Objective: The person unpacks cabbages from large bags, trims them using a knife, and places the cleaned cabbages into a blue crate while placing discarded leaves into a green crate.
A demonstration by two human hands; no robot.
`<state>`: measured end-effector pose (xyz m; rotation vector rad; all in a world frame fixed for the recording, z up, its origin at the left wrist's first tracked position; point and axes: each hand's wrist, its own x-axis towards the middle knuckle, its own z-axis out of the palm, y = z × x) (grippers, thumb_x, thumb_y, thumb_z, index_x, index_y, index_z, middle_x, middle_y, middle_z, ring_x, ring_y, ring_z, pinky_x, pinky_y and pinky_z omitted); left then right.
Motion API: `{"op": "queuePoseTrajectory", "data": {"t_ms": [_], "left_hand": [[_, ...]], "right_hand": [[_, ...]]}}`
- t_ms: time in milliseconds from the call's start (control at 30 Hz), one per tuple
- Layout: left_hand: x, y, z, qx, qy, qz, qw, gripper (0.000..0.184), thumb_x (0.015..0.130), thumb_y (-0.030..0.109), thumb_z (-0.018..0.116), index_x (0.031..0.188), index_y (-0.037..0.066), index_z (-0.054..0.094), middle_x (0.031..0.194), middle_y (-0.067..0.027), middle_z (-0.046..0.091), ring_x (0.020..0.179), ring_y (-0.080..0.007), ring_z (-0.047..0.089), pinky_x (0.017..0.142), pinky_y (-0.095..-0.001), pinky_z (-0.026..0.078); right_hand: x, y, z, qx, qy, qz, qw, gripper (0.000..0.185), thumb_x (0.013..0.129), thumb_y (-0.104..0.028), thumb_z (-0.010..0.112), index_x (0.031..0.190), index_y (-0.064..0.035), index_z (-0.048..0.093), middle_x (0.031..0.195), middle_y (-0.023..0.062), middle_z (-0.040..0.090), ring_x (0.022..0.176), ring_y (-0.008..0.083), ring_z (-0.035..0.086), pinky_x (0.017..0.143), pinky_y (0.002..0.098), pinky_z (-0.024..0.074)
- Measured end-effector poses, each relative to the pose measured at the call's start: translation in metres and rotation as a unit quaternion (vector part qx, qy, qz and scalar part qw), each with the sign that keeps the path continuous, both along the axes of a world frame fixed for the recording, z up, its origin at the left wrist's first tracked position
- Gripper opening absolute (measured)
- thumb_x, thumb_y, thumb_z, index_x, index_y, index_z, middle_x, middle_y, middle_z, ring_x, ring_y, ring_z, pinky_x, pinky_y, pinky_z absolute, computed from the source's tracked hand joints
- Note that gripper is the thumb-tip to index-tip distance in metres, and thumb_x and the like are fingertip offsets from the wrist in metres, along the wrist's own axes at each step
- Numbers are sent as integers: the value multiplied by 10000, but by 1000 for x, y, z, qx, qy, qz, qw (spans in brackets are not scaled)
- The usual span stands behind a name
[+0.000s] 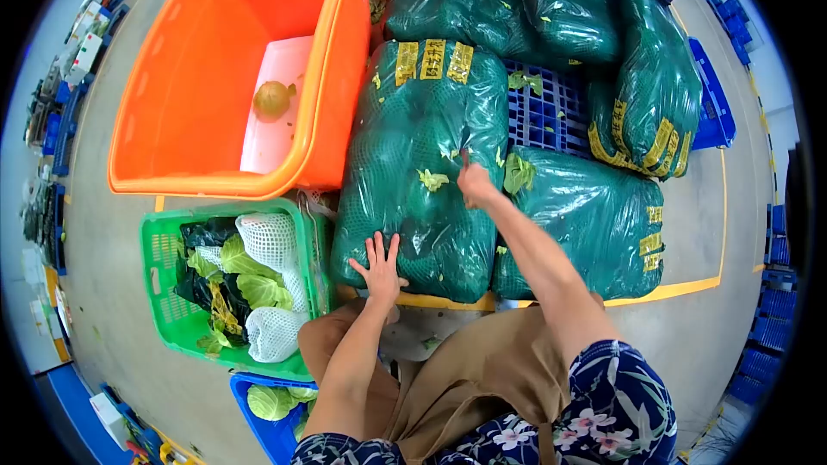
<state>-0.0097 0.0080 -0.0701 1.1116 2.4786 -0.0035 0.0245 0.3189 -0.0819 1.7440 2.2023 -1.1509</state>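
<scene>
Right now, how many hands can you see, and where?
2. The left hand is spread on the near end of the large plastic-wrapped green mesh sack; the right hand is over its right side, gripping a mostly hidden slim tool. No others show.

Glows orange on the far left tub [215, 43], lighter green on the near left crate [170, 319]. Runs mesh-patterned dark green with yellow bands [433, 60] over the right-hand sacks [448, 120], floral navy across the shirt [633, 387].
</scene>
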Motion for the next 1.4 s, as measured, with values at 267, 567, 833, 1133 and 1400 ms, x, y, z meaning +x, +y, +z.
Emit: {"op": "queuePoseTrajectory", "data": {"t_ms": [267, 567, 833, 1133, 1400], "left_hand": [[-25, 63, 18, 78, -46, -6, 996, 560, 689, 72, 613, 1241, 73, 521, 1331, -206, 396, 1266, -395, 358, 904, -701, 273], [-36, 159, 8, 55, 22, -466, 883, 243, 801, 120, 578, 1028, 81, 655, 1295, -33, 506, 1391, -250, 259, 1059, -727, 83], [-42, 149, 84, -8, 69, -497, 865, 141, 665, 150, 671, 799, 110, 692, 840, -30, 649, 959, -211, 560, 813, -368, 434], [-20, 146, 51, 34, 87, -377, 921, 123, 729, 169, 624, 777, 156, 737, 798, 12, 682, 996, -189, 552, 798, -401, 434], [-31, 121, 42, 101, 43, -331, 937, 128, 704, 106, 580, 761, 118, 694, 856, -45, 662, 944, -246, 567, 780, -408, 447]], "right_hand": [[142, -207, 64, -75, 44, 4, 996, 309, 920, -196, 489, 933, 111, 512, 754, 354, 603, 633, 471, 628, 565, 510, 534], [175, -186, 92, -194, 47, -5, 980, 323, 945, -234, 480, 920, 87, 501, 636, 253, 608, 423, 349, 592, 397, 439, 487], [121, -72, 84, 56, 257, 64, 963, 326, 950, -285, 501, 818, 13, 502, 609, 195, 515, 538, 339, 527, 536, 450, 402], [-167, 5, 104, 130, -20, 384, 914, 283, 866, -134, 464, 1024, -52, 684, 1120, 190, 641, 1026, 353, 631, 857, 435, 523], [-40, 29, 98, 241, -122, 552, 789, 225, 850, -142, 491, 969, -76, 670, 980, 135, 665, 892, 327, 671, 747, 430, 549]]}}
